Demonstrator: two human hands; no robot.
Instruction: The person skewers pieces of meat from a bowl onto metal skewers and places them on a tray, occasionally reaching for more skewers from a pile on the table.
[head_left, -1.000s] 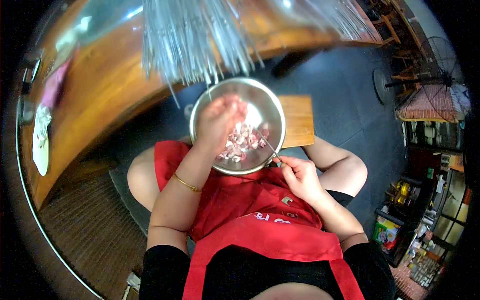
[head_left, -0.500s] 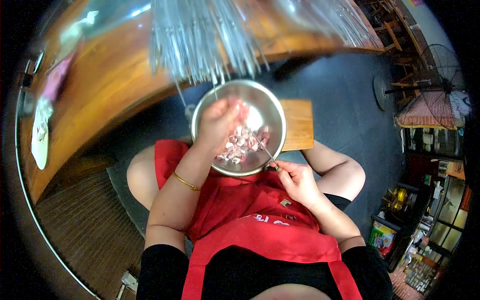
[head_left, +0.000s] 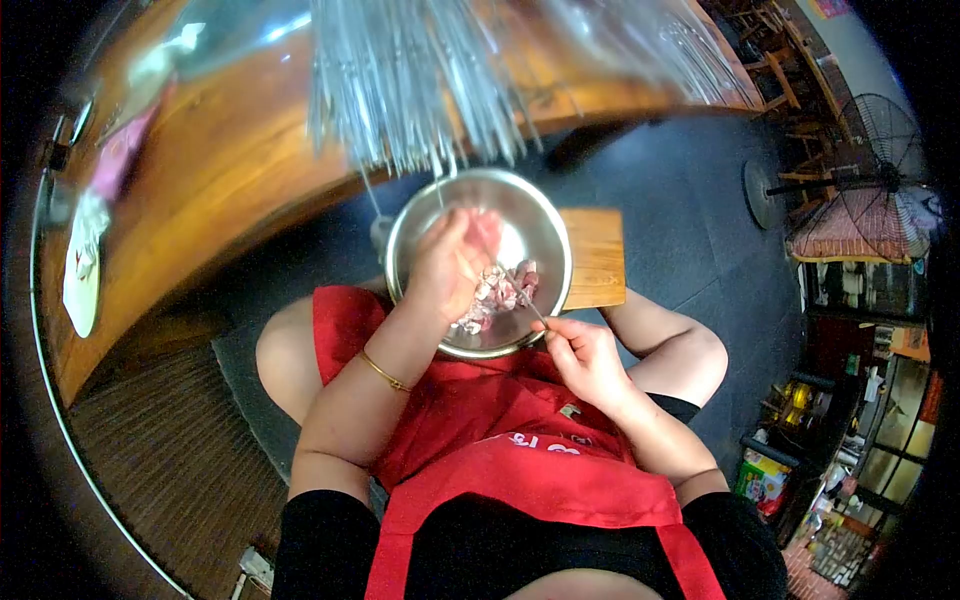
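A steel bowl [head_left: 545, 232] of pink raw meat pieces [head_left: 507, 290] rests on a small wooden stool [head_left: 597, 258] in front of my knees. My left hand [head_left: 450, 262] is inside the bowl, fingers closed around a piece of meat. My right hand [head_left: 585, 358] sits at the bowl's near rim and pinches a thin metal skewer [head_left: 525, 297] whose tip points into the meat by my left fingers. I wear a red apron [head_left: 500, 420] and a gold bangle [head_left: 383, 370] on the left wrist.
A large bundle of metal skewers [head_left: 410, 80] lies on the curved wooden counter [head_left: 210, 170] just beyond the bowl. A standing fan [head_left: 870, 140] and wooden chairs are at the right, with shelves of goods at the lower right. The floor is dark.
My left hand has shifted slightly toward me over the meat, and my right hand with the skewer has moved closer to it. The view has drifted a little.
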